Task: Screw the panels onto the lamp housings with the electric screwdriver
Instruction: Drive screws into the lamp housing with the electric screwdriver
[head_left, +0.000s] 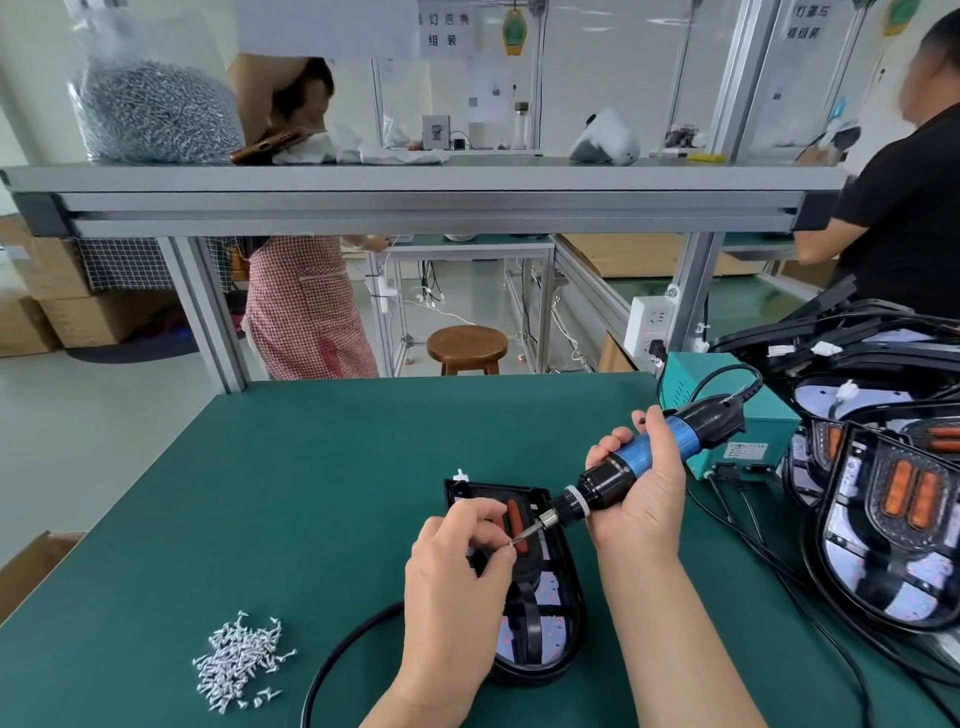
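Observation:
A black lamp housing (558, 613) with an orange-lensed panel lies on the green table (311, 493) in front of me. My right hand (641, 488) grips the blue and black electric screwdriver (644, 460), held tilted with its bit pointing down-left over the housing. My left hand (460, 577) pinches a small screw (514, 542) at the bit's tip, just above the panel. A loose pile of silver screws (236, 660) lies on the table at the lower left.
A stack of lamp housings (893, 525) fills the right side, beside a teal power box (737, 415). Black cables (337, 654) loop on the table. An overhead shelf carries a bag of screws (156, 109). Two people stand beyond the bench, near a wooden stool (466, 347).

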